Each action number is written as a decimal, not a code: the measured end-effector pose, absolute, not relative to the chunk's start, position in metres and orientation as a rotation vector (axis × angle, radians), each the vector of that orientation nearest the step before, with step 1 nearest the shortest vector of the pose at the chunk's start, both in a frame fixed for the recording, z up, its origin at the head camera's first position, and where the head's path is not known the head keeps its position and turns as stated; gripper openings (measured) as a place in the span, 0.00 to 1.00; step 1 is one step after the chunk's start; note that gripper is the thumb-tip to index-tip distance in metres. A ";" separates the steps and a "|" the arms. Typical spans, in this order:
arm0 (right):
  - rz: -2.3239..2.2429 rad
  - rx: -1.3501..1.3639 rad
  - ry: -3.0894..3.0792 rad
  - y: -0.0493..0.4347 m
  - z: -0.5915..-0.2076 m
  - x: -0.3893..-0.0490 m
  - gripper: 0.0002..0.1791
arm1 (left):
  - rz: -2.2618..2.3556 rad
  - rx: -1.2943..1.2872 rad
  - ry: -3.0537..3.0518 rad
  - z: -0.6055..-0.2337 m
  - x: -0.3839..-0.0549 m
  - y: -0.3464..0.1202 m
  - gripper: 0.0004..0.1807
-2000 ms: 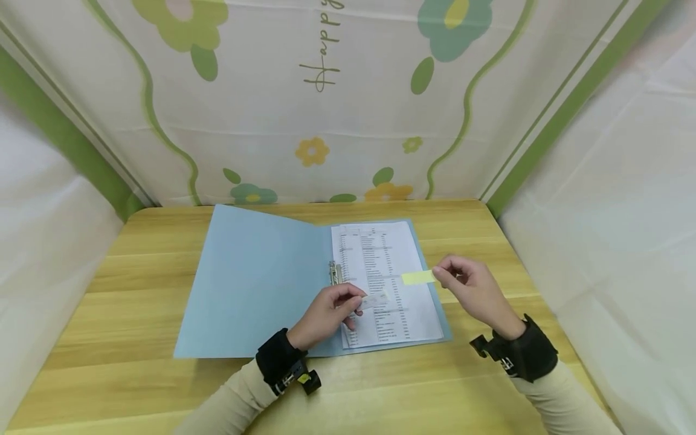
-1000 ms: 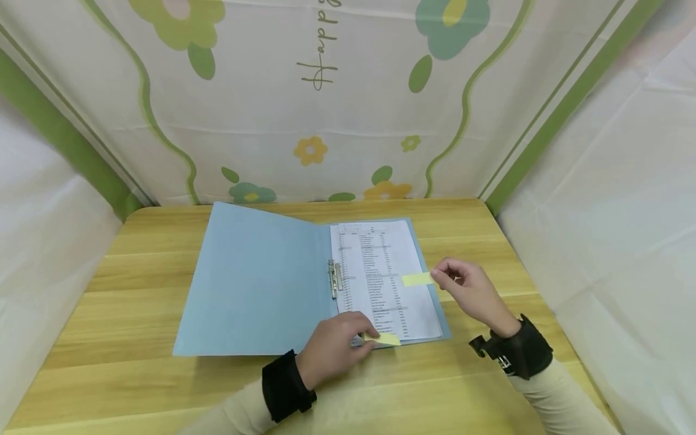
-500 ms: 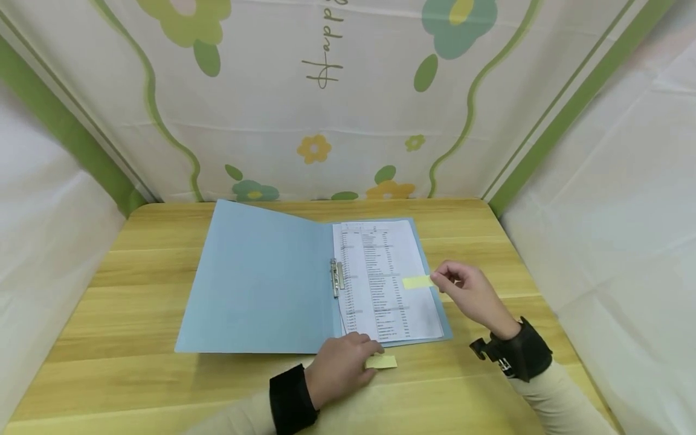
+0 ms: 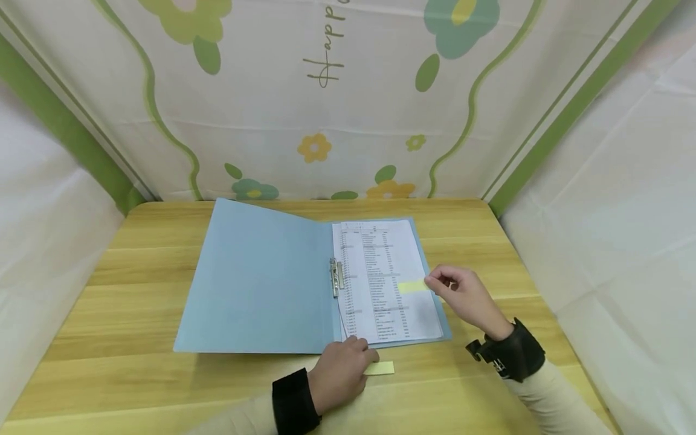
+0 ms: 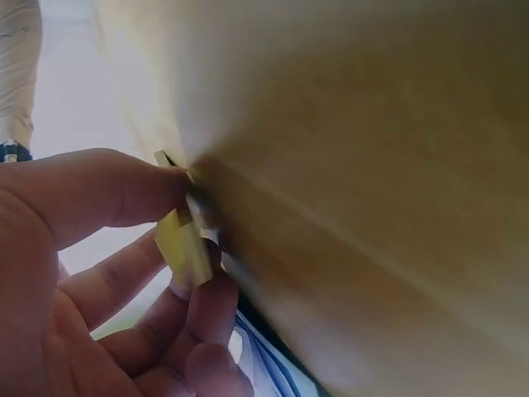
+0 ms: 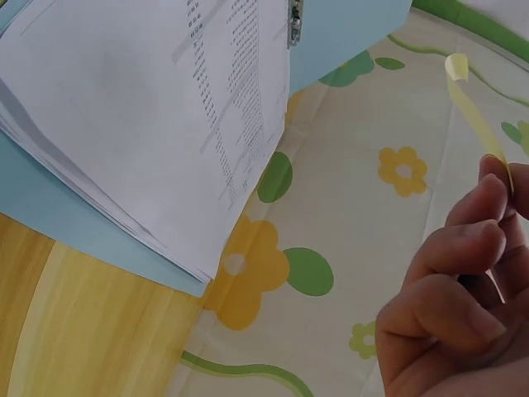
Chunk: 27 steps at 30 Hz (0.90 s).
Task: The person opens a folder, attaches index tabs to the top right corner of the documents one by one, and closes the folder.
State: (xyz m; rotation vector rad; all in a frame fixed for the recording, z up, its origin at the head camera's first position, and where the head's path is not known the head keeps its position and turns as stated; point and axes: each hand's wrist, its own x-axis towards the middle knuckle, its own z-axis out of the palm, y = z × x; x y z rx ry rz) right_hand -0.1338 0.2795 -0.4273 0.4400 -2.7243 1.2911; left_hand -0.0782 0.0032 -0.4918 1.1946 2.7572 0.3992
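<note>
Left hand (image 4: pixel 338 373) pinches a pale-yellow paper pad (image 4: pixel 385 368) at the wooden table (image 4: pixel 435 393), apparently setting it down; right hand (image 4: pixel 469 299) pinches a pale-yellow paper strip (image 4: pixel 411 287) over white printed pages (image 4: pixel 385 317), probably needing alignment next

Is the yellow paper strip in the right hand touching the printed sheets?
Apart. The right wrist view shows the yellow paper strip, pinched by the right hand, with flowered cloth visible between it and the printed sheets.

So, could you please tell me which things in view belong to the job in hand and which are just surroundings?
Likely the job:
yellow strip in right hand
yellow paper in left hand
blue folder with metal clip
printed sheets

Surroundings:
table
patterned cloth
</note>
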 end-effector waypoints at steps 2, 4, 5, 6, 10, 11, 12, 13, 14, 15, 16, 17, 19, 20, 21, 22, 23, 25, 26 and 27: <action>1.300 0.444 -2.718 0.280 -0.428 -0.134 0.08 | 0.390 1.196 2.760 -0.492 -0.078 0.004 0.15; 1.301 0.442 -2.715 0.280 -0.428 -0.134 0.08 | 0.382 1.202 2.767 -0.493 -0.078 0.005 0.14; 1.300 0.440 -2.715 0.280 -0.428 -0.134 0.08 | 0.380 1.204 2.771 -0.493 -0.079 0.005 0.14; 1.300 0.432 -2.716 0.281 -0.429 -0.135 0.08 | 0.379 1.207 2.774 -0.493 -0.079 0.005 0.13; 1.281 0.402 -2.729 0.283 -0.430 -0.136 0.08 | 0.414 1.190 2.770 -0.489 -0.083 0.004 0.12; 1.273 0.400 -2.731 0.284 -0.431 -0.137 0.08 | 0.440 1.181 2.771 -0.486 -0.085 0.004 0.12; 1.263 0.397 -2.729 0.285 -0.431 -0.138 0.08 | 0.476 1.164 2.764 -0.482 -0.088 0.003 0.12; 1.250 0.398 -2.725 0.287 -0.432 -0.139 0.08 | 0.515 1.145 2.761 -0.478 -0.092 0.003 0.12; 1.243 0.396 -2.720 0.288 -0.432 -0.140 0.08 | 0.554 1.126 2.760 -0.473 -0.097 0.003 0.12; 1.235 0.393 -2.714 0.289 -0.432 -0.142 0.09 | 0.588 1.106 2.763 -0.467 -0.103 0.003 0.12; 1.231 0.388 -2.708 0.291 -0.432 -0.143 0.09 | 0.624 1.079 2.766 -0.460 -0.110 0.003 0.13; 1.229 0.386 -2.702 0.292 -0.433 -0.145 0.09 | 0.657 1.047 2.770 -0.454 -0.117 0.003 0.14; 1.222 0.370 -2.701 0.295 -0.433 -0.149 0.10 | 0.692 0.979 2.792 -0.442 -0.132 0.003 0.15; 1.223 0.362 -2.703 0.297 -0.433 -0.152 0.10 | 0.702 0.941 2.808 -0.436 -0.140 0.004 0.16; 1.221 0.356 -2.704 0.298 -0.432 -0.155 0.10 | 0.709 0.908 2.828 -0.431 -0.147 0.005 0.16; 1.219 0.352 -2.703 0.299 -0.433 -0.159 0.11 | 0.721 0.878 2.847 -0.425 -0.155 0.006 0.17; 1.220 0.346 -2.699 0.300 -0.432 -0.164 0.12 | 0.728 0.847 2.870 -0.420 -0.162 0.007 0.17; 1.232 0.331 -2.684 0.301 -0.432 -0.174 0.12 | 0.730 0.807 2.916 -0.412 -0.176 0.012 0.16; 1.239 0.325 -2.672 0.301 -0.432 -0.179 0.13 | 0.729 0.791 2.936 -0.408 -0.183 0.014 0.16; 1.251 0.317 -2.657 0.301 -0.432 -0.185 0.13 | 0.729 0.781 2.954 -0.405 -0.189 0.017 0.16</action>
